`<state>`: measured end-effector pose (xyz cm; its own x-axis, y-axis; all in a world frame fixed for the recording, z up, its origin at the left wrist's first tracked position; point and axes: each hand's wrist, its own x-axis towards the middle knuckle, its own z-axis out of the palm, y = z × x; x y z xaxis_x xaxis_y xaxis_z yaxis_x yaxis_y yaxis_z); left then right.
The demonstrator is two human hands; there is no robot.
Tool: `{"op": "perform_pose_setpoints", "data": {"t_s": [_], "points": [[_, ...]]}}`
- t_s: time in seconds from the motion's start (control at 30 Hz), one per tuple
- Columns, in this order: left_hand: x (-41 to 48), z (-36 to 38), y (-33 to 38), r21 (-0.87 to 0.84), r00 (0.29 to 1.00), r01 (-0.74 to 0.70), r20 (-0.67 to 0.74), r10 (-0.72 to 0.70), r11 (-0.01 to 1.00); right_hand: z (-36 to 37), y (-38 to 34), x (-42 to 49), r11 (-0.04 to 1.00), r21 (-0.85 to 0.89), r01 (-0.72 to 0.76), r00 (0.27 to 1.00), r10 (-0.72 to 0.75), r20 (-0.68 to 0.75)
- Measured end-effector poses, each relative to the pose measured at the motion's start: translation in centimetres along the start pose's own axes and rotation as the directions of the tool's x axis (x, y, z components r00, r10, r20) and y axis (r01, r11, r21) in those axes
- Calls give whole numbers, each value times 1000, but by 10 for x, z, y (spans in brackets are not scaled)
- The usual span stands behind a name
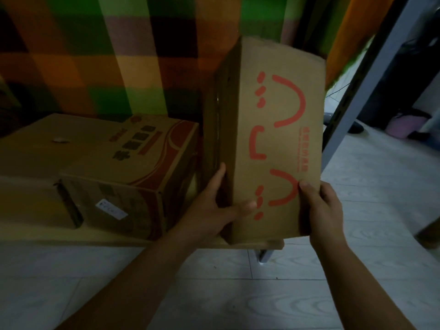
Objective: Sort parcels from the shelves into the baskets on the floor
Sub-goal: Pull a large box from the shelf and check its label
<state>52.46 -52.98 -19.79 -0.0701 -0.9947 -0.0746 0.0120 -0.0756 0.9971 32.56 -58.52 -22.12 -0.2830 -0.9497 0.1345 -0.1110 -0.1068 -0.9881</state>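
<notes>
While the left hand (214, 208) clasps the near left corner of the tall parcel (273, 139), thumb laid across its red-marked face, the right hand (321, 210) grips its right edge. The tall parcel stands on end at the right end of the shelf board (95, 236). At nine o'clock from it lies a printed carton (114, 167); at two o'clock rises a grey shelf post (357, 91).

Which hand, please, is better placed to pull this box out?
Probably the left hand: it wraps a corner of the smiley-print box, thumb across the front; the right hand pinches an edge.
</notes>
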Motion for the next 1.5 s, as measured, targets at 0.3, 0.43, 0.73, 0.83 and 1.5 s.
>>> {"op": "perform_pose_setpoints", "data": {"t_s": [0.3,0.43,0.73,0.83,1.5], "points": [[18,-16,-18,-189,976,-10,-217,-32,982,-4,-10,5,986,133,-100,984,78,162],[24,-29,-20,-219,969,-2,-242,-53,976,-2,-7,6,971,221,-86,963,25,267],[16,-48,-8,554,878,-141,-314,362,821,18,5,1,997,55,-58,856,21,517],[0,-18,-4,647,938,70,-302,170,759,18,8,-2,999,33,3,834,-21,551],[-2,0,-4,625,922,120,-357,146,771,31,49,0,850,32,-527,819,496,288]]}}
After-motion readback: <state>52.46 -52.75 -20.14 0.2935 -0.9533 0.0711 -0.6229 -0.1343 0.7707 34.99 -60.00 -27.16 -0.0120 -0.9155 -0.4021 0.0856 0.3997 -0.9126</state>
